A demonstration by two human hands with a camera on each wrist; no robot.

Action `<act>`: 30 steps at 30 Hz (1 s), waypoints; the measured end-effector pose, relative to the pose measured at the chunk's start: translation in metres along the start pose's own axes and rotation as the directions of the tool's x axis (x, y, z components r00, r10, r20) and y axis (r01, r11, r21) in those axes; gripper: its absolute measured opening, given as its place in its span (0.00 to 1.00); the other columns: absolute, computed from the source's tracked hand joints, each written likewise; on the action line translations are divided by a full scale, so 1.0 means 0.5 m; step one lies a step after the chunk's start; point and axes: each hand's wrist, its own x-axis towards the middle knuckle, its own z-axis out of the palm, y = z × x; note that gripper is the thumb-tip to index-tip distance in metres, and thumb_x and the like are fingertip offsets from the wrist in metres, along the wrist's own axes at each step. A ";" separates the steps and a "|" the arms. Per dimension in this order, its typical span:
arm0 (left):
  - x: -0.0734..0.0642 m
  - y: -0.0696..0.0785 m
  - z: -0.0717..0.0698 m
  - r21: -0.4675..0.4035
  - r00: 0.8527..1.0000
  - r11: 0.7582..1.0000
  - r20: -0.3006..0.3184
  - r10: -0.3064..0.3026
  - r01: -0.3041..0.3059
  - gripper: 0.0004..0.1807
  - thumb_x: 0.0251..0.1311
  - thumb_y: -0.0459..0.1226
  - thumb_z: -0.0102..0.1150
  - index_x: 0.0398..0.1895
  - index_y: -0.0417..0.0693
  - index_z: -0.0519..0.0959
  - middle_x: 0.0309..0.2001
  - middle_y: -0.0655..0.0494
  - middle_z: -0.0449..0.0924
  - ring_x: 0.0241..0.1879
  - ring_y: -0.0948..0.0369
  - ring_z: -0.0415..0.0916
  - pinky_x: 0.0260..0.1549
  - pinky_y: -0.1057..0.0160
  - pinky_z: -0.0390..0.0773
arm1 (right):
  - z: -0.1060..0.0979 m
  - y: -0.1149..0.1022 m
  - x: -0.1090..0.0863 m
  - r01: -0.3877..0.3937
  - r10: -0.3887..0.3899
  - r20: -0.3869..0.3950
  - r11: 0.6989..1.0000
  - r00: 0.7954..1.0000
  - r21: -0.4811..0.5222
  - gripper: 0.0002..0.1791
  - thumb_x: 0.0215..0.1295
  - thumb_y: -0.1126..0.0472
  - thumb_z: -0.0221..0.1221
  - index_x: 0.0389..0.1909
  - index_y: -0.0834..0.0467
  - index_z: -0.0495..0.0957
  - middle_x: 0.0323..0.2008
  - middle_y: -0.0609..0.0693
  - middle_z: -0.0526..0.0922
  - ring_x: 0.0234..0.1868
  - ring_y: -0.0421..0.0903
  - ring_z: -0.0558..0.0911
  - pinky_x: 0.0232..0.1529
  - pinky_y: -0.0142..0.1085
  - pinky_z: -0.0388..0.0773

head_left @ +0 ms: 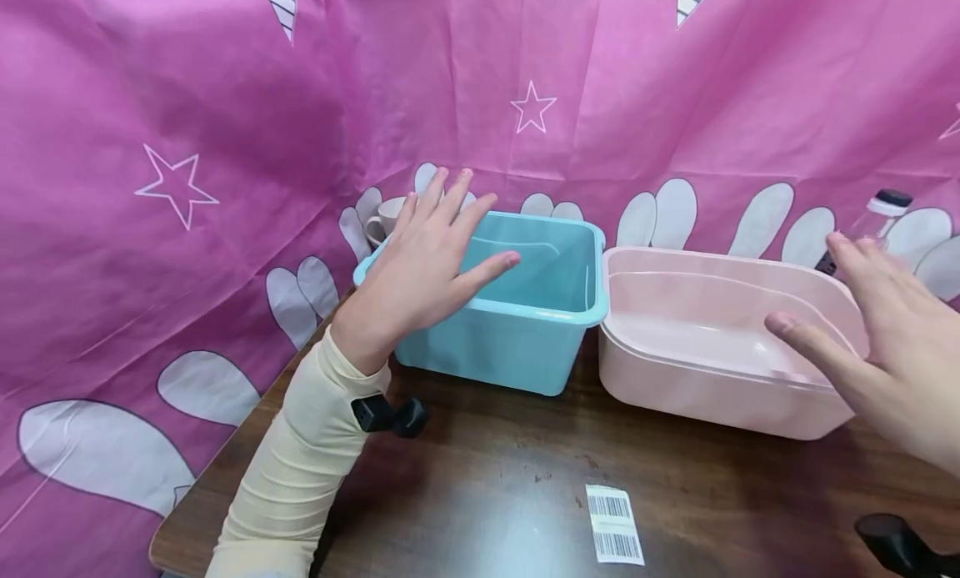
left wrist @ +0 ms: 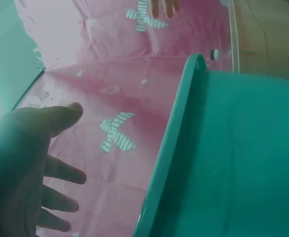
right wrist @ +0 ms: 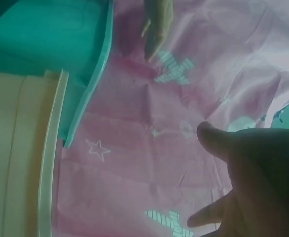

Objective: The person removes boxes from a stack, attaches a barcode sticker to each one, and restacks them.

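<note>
My left hand (head_left: 427,269), fingers spread and holding nothing, is raised over the left part of a light blue plastic bin (head_left: 487,349). In the left wrist view its fingers stand apart from the bin's rim (left wrist: 176,118). My right hand (head_left: 892,336) hovers over the right end of a pink plastic tub (head_left: 712,390), thumb and fingers extended with nothing between them. The right wrist view shows that hand beyond the tub's rim. Both containers stand side by side on the table, the insides that show being bare.
Behind the blue bin is a white mug (head_left: 382,219), partly hidden. A clear bottle with a black cap (head_left: 888,207) stands behind the pink tub. A barcode label (head_left: 615,524) lies on the brown wooden table (head_left: 480,478). Pink patterned cloth (head_left: 637,103) hangs behind and at the left.
</note>
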 end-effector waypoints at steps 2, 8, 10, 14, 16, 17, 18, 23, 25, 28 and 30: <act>-0.001 0.003 -0.001 0.014 0.999 1.000 -0.022 0.023 -0.023 0.40 0.68 0.64 0.49 0.75 0.52 0.65 0.77 0.47 0.59 0.79 0.48 0.51 0.77 0.38 0.46 | 0.001 -0.007 -0.004 0.031 -0.031 -0.011 0.999 0.999 -0.015 0.50 0.66 0.48 0.64 0.81 0.53 0.47 0.80 0.62 0.45 0.82 0.57 0.41 0.79 0.58 0.32; -0.017 0.017 -0.005 0.006 0.968 0.985 -0.185 0.168 -0.170 0.26 0.66 0.54 0.60 0.57 0.47 0.81 0.50 0.50 0.84 0.51 0.51 0.78 0.62 0.51 0.70 | 0.016 -0.068 -0.024 0.192 -0.198 -0.132 0.980 0.971 -0.056 0.49 0.52 0.45 0.74 0.75 0.48 0.65 0.75 0.58 0.65 0.75 0.62 0.64 0.68 0.63 0.61; -0.020 0.020 -0.002 -0.031 0.937 0.968 -0.262 0.232 -0.249 0.20 0.65 0.50 0.63 0.50 0.45 0.84 0.43 0.50 0.86 0.43 0.52 0.80 0.53 0.53 0.76 | 0.023 -0.092 -0.030 0.295 -0.299 -0.168 0.954 0.939 -0.053 0.47 0.47 0.45 0.76 0.71 0.50 0.71 0.69 0.55 0.74 0.69 0.54 0.73 0.67 0.47 0.69; -0.022 0.032 0.008 -0.128 0.847 0.897 -0.407 0.342 -0.424 0.11 0.61 0.42 0.67 0.38 0.42 0.84 0.32 0.51 0.85 0.34 0.55 0.80 0.39 0.57 0.79 | 0.050 -0.123 -0.048 0.480 -0.471 -0.152 0.877 0.869 0.027 0.43 0.40 0.50 0.80 0.62 0.52 0.79 0.57 0.47 0.83 0.53 0.31 0.77 0.54 0.15 0.67; -0.023 0.042 0.018 -0.159 0.778 0.835 -0.487 0.398 -0.526 0.08 0.59 0.38 0.67 0.34 0.42 0.83 0.29 0.52 0.84 0.32 0.56 0.79 0.36 0.60 0.78 | 0.070 -0.132 -0.061 0.520 -0.513 -0.101 0.850 0.853 0.078 0.44 0.37 0.53 0.82 0.62 0.50 0.79 0.52 0.41 0.83 0.45 0.26 0.75 0.46 0.15 0.69; -0.024 0.048 0.024 -0.164 0.730 0.792 -0.529 0.432 -0.588 0.06 0.58 0.36 0.68 0.33 0.41 0.83 0.28 0.53 0.83 0.31 0.57 0.78 0.35 0.61 0.78 | 0.080 -0.134 -0.068 0.537 -0.531 -0.077 0.836 0.844 0.115 0.44 0.37 0.54 0.82 0.62 0.49 0.79 0.51 0.38 0.83 0.44 0.26 0.76 0.45 0.16 0.71; -0.026 0.054 0.029 -0.164 0.677 0.741 -0.566 0.470 -0.651 0.05 0.57 0.35 0.67 0.30 0.41 0.82 0.26 0.53 0.82 0.31 0.57 0.77 0.34 0.62 0.78 | 0.091 -0.136 -0.074 0.550 -0.548 -0.050 0.823 0.835 0.142 0.43 0.38 0.54 0.82 0.62 0.48 0.78 0.50 0.35 0.82 0.44 0.27 0.77 0.48 0.16 0.71; -0.045 0.082 0.046 -0.162 0.488 0.503 -0.603 0.631 -0.849 0.03 0.51 0.34 0.65 0.25 0.43 0.82 0.22 0.57 0.77 0.29 0.60 0.74 0.36 0.67 0.76 | 0.139 -0.131 -0.104 0.513 -0.550 0.062 0.810 0.833 0.284 0.37 0.45 0.55 0.79 0.60 0.43 0.77 0.48 0.30 0.80 0.45 0.29 0.78 0.49 0.17 0.70; -0.053 0.089 0.055 -0.199 0.488 0.464 -0.560 0.669 -0.863 0.03 0.52 0.35 0.65 0.27 0.44 0.82 0.22 0.59 0.76 0.30 0.62 0.73 0.37 0.69 0.74 | 0.158 -0.124 -0.112 0.482 -0.541 0.090 0.803 0.836 0.350 0.34 0.48 0.56 0.78 0.58 0.43 0.77 0.47 0.31 0.80 0.43 0.29 0.79 0.46 0.18 0.71; -0.063 0.095 0.080 -0.243 0.517 0.458 -0.474 0.713 -0.855 0.04 0.54 0.38 0.66 0.29 0.47 0.82 0.24 0.61 0.76 0.29 0.66 0.72 0.35 0.73 0.73 | 0.186 -0.110 -0.120 0.428 -0.534 0.133 0.783 0.835 0.451 0.30 0.51 0.59 0.77 0.56 0.45 0.78 0.45 0.35 0.82 0.40 0.31 0.80 0.39 0.21 0.75; -0.070 0.098 0.102 -0.269 0.542 0.471 -0.417 0.730 -0.840 0.05 0.56 0.40 0.67 0.30 0.49 0.82 0.24 0.63 0.77 0.29 0.68 0.71 0.34 0.75 0.71 | 0.202 -0.099 -0.125 0.377 -0.523 0.182 0.776 0.833 0.506 0.27 0.53 0.60 0.75 0.55 0.47 0.78 0.44 0.37 0.82 0.39 0.32 0.80 0.35 0.23 0.77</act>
